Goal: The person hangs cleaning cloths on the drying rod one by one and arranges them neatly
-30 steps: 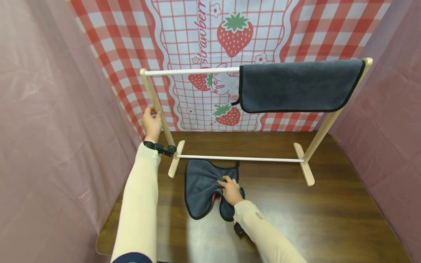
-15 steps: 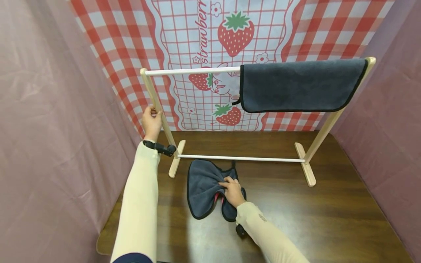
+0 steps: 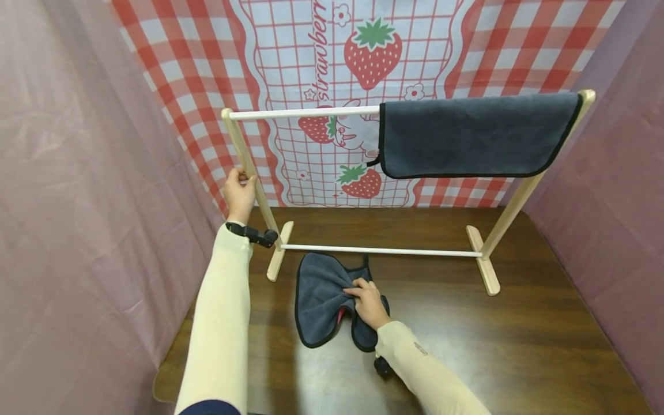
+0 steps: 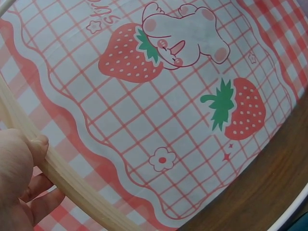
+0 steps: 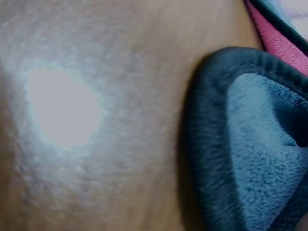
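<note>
Left wrist view: a wooden left post [image 4: 72, 185] seen close, thumb on one side and fingertips emerging on the other; behind it, a printed rabbit [image 4: 185, 36], whole here and partly covered in the head view by the hung gray cloth [image 3: 477, 138]. Right wrist view: a rounded, dark-bound corner of the loose gray cloth [image 5: 260, 159], its pile legible, with a strip of pink underside [image 5: 284, 41] that the head view gives only as a sliver; the hand itself scarcely shows there.

Left hand [image 3: 240, 195]: closed around the left post, about midway up, thumb and fingers meeting the wood from opposite sides. Right hand [image 3: 368, 302]: fingers bent, pinching the loose gray cloth near its middle; creases converge on the fingertips and the near edge rises in a fold.

Loose gray cloth: on the table, in front of the white lower bar [image 3: 378, 251], nearer the left post; one black loop [image 3: 365, 261] at its far edge. Hung gray cloth: draped over the right part of the white upper bar [image 3: 306, 113], black-edged, reaching the right post [image 3: 510, 213].

Table [image 3: 441, 357]: brown wood grain, glossy, one bright reflection. Backdrop [image 3: 415, 57]: red-and-white check with strawberries. Left curtain [image 3: 93, 173] and right curtain [image 3: 596, 219]: dusty pink, creased.
</note>
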Tool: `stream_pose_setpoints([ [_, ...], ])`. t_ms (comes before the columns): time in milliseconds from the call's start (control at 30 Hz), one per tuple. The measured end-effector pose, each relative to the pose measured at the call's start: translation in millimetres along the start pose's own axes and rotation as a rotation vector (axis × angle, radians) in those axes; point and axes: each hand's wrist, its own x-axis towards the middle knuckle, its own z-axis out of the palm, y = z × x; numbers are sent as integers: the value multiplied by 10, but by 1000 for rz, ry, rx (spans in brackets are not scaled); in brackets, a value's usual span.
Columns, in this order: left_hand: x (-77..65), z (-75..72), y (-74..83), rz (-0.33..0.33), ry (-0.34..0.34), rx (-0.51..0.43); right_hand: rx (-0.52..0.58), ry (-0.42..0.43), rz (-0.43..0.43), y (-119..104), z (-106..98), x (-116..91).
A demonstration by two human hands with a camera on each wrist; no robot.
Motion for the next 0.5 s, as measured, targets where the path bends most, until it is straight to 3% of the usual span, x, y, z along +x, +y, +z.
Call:
stream_pose_setpoints([
  [500,9,-6,-7,-6,-10,1,53,75,-86,-196,-164,226],
])
